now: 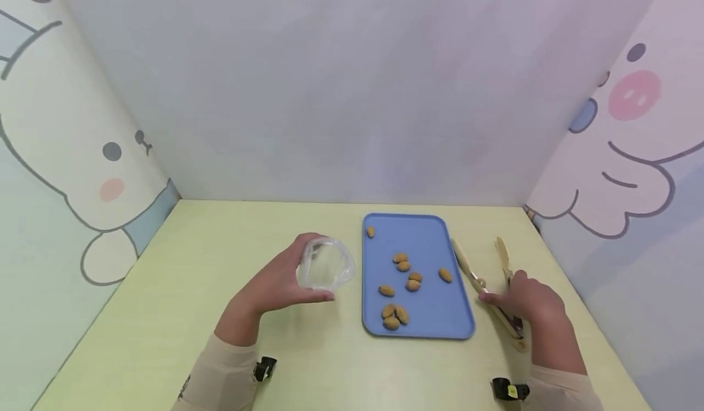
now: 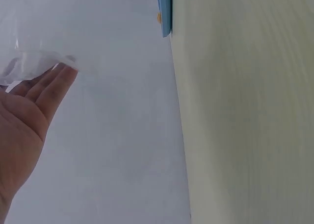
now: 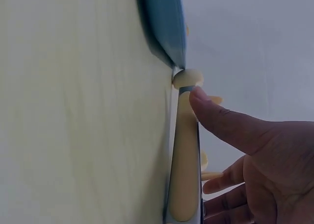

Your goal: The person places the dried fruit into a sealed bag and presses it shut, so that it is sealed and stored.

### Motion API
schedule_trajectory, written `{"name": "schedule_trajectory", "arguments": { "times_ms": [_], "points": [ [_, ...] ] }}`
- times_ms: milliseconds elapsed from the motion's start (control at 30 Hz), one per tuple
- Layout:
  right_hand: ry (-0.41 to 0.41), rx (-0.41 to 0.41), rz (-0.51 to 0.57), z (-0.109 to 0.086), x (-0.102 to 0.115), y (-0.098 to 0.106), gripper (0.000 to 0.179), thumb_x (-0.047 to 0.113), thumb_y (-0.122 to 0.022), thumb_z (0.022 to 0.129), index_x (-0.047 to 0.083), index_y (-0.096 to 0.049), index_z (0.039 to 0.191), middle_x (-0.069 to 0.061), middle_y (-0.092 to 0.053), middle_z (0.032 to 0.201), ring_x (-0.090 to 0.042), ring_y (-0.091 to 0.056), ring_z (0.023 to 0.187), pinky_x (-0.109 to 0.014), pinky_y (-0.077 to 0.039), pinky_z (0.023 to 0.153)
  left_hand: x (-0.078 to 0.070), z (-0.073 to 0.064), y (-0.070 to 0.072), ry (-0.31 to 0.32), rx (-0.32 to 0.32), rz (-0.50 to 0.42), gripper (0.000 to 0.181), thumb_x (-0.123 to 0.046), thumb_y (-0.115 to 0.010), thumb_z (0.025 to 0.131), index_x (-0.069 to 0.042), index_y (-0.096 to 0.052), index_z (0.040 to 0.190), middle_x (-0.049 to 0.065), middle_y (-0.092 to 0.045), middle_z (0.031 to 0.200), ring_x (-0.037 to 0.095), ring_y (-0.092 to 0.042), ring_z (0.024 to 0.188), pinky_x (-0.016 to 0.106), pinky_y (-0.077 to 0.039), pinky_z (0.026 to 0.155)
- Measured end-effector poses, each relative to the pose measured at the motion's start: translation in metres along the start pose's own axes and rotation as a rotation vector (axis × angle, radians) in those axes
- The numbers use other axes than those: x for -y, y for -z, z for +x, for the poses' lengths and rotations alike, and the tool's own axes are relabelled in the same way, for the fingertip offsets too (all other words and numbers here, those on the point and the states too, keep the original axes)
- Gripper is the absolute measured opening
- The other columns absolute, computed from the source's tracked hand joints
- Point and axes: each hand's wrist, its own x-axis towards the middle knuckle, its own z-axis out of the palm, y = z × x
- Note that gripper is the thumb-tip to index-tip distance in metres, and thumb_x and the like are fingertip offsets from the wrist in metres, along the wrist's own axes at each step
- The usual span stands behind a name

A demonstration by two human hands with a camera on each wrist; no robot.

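Observation:
My left hand point(image 1: 280, 280) holds a clear plastic bag point(image 1: 341, 265) above the table, left of a blue tray point(image 1: 434, 316). Fingers wrap the bag's far side and the thumb lies along its near side, its mouth spread round. In the left wrist view the thin bag point(image 2: 34, 62) rests against the fingers. My right hand point(image 1: 530, 298) grips a pair of tongs point(image 1: 464, 257) with wooden tips, right of the tray. The thumb presses one arm of the tongs point(image 3: 184, 155) and the fingers reach the other side. The tongs' arms are spread apart, tips pointing away.
Several brown almonds point(image 1: 387, 290) lie scattered on the tray, some in small clusters. A pale yellow table point(image 1: 220, 234) carries everything. Walls with cartoon animals point(image 1: 110, 191) stand left and right, and a plain wall point(image 1: 341, 93) closes the back.

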Motion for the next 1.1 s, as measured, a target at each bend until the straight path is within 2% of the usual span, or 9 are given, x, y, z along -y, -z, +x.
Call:
{"name": "schedule_trajectory", "arguments": {
  "times_ms": [67,267,467,667,900,1100],
  "points": [
    [-0.014,-0.005,-0.007,-0.002,-0.002,-0.001,0.111,0.079,-0.062,0.072,-0.020,-0.041,0.116,-0.029,-0.060,0.092,-0.034,-0.059,0.077,-0.049,-0.047,0.066,-0.001,0.002,-0.001,0.004,0.014,-0.009,0.097,-0.065,-0.083,0.062,-0.037,-0.033,0.141,-0.008,-0.054,0.129,0.022,-0.058,0.106,0.037,-0.050,0.083],
    [-0.028,-0.017,0.003,-0.005,-0.007,-0.005,0.108,0.078,-0.064,0.072,-0.019,-0.041,0.114,-0.027,-0.060,0.089,-0.032,-0.058,0.073,-0.047,-0.046,0.063,-0.004,0.005,-0.001,0.048,0.050,-0.009,0.098,-0.069,-0.081,0.061,-0.035,-0.032,0.139,0.004,-0.059,0.124,0.025,-0.058,0.102,0.038,-0.050,0.080],
    [-0.037,-0.012,0.042,-0.011,-0.013,-0.004,0.095,0.070,-0.066,0.076,-0.015,-0.042,0.111,-0.020,-0.058,0.084,-0.030,-0.056,0.071,-0.043,-0.044,0.060,-0.005,0.005,0.000,0.077,0.068,-0.005,0.099,-0.069,-0.081,0.061,-0.032,-0.033,0.138,0.004,-0.059,0.122,0.026,-0.058,0.101,0.038,-0.049,0.080],
    [0.024,-0.007,0.087,-0.011,-0.019,0.003,0.088,0.066,-0.065,0.081,-0.013,-0.041,0.112,-0.018,-0.056,0.087,-0.028,-0.054,0.073,-0.041,-0.043,0.063,-0.003,0.002,0.002,0.101,0.050,0.018,0.099,-0.070,-0.081,0.060,-0.032,-0.033,0.138,-0.005,-0.057,0.117,0.022,-0.057,0.098,0.037,-0.049,0.078],
    [0.061,-0.012,0.149,-0.010,-0.019,0.013,0.084,0.063,-0.061,0.086,-0.011,-0.033,0.113,-0.019,-0.055,0.091,-0.029,-0.054,0.075,-0.039,-0.042,0.061,0.002,-0.003,0.002,0.111,0.044,0.014,0.099,-0.067,-0.082,0.062,-0.031,-0.033,0.140,0.006,-0.060,0.122,0.023,-0.057,0.098,0.039,-0.048,0.079],
    [0.053,-0.067,0.191,-0.008,-0.017,0.017,0.082,0.058,-0.060,0.088,-0.013,-0.027,0.117,-0.021,-0.054,0.089,-0.029,-0.052,0.072,-0.036,-0.040,0.058,0.005,-0.004,0.002,0.097,0.028,0.020,0.098,-0.068,-0.082,0.062,-0.031,-0.033,0.139,0.005,-0.060,0.121,0.022,-0.058,0.097,0.040,-0.047,0.081]
  ]
}}
